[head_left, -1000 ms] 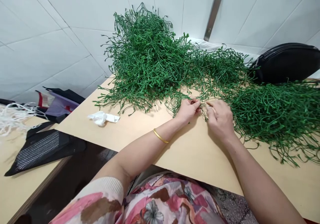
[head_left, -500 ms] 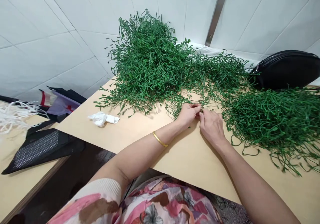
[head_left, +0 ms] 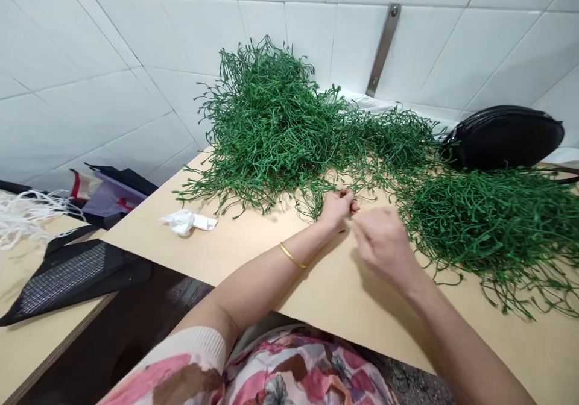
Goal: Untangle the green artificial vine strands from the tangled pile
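Note:
My left hand (head_left: 335, 211), with a gold bangle (head_left: 292, 255) on its forearm, rests on the table with thumb and fingers pinched together. A thin green plastic stem seems to be held there, though most of it is hidden by the fingers. Just to the right, my right hand (head_left: 384, 239) is raised a little off the tabletop, curled closed and smeared by motion; what it holds, if anything, cannot be made out. Beyond both hands spreads a tall heap of green plastic stems (head_left: 275, 122) with small forked ends. Another pile of green stems (head_left: 493, 224) lies right of my right hand.
The pale wooden table (head_left: 253, 260) meets a white tiled wall (head_left: 203, 25). A black bag (head_left: 509, 137) stands at the back right. Crumpled white tissue (head_left: 183, 221) lies on the left. On a lower left surface are white strands (head_left: 27, 218) and black mesh fabric (head_left: 67, 272).
My right hand has come away from my left hand's fingertips, lifting and moving slightly toward me. My left hand stays pinched in about the same place. The whole view has tilted up slightly.

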The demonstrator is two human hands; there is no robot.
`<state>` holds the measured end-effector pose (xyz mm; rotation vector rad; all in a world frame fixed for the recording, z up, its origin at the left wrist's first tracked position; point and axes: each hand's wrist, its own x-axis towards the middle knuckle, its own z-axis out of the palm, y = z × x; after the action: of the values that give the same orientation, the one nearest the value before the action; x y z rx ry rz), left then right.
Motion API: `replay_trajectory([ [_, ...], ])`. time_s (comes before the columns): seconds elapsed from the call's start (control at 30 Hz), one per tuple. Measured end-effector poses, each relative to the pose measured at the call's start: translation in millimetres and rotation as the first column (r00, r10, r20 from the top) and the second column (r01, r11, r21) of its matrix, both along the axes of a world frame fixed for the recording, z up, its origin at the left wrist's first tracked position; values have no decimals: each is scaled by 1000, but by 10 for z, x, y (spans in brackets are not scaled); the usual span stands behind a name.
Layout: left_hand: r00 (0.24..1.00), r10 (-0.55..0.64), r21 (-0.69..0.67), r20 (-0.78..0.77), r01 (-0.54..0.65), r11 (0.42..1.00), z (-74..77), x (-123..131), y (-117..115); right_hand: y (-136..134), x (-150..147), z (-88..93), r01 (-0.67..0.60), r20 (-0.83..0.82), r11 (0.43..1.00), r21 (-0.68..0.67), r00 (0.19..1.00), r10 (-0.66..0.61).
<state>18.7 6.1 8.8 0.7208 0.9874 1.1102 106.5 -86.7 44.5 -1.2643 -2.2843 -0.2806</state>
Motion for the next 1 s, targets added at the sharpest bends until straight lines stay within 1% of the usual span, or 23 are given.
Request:
replay_trajectory([
  [0.03,1000,-4,13,19,4,1000,-7,-9,-9,8,145,102,114,3,992,58,993,-114],
  [0.07,999,-1,28,35,0,1000,-15,-17,-15,18,321,204,246,20,962,116,968,-250],
  [0.1,999,4,46,44,-6,999,-25,-23,-17,27,515,301,377,32,908,181,921,-389],
  [0.13,999,1,59,42,-4,998,-36,-28,-14,32,715,384,501,32,829,248,851,-524],
  [0.17,1000,-6,67,30,4,998,-45,-29,-8,30,907,450,598,31,749,284,775,-631],
  [0.2,1000,-11,68,15,10,998,-55,-27,-1,22,1078,496,670,20,681,295,708,-706],
  [0.23,1000,-16,67,5,16,998,-62,-23,6,9,1219,524,714,28,644,276,663,-748],
  [0.3,1000,-20,63,-5,21,998,-73,-13,12,-24,1382,532,727,35,634,263,650,-759],
  [0.37,1000,-25,67,-9,26,997,-76,-7,5,-39,1371,500,707,35,655,266,672,-739],
  [0.43,999,-36,91,5,35,995,-75,-8,-13,-12,1213,438,656,20,698,287,725,-689],
  [0.5,999,-47,113,25,44,993,-75,-12,-32,58,967,339,538,10,790,293,825,-566],
  [0.57,998,-59,129,35,54,990,-78,-17,-44,153,706,195,350,40,908,231,929,-369],
  [0.6,997,-65,134,36,60,989,-81,-20,-46,203,592,108,274,50,941,200,956,-289],
  [0.63,996,-75,141,37,70,988,-85,-22,-47,251,496,14,228,53,957,178,969,-241],
  [0.7,994,-101,147,52,92,985,-88,-30,-45,328,369,-174,202,55,970,139,976,-211],
  [0.8,988,-119,114,94,108,988,-76,-49,-43,380,316,-382,235,26,968,86,971,-238],
  [0.9,986,-107,73,129,98,992,-48,-65,-42,367,325,-440,262,-24,962,75,965,-261],
  [1.0,987,-114,55,116,108,993,-28,-64,-39,342,322,-401,264,-87,958,113,963,-255],
])
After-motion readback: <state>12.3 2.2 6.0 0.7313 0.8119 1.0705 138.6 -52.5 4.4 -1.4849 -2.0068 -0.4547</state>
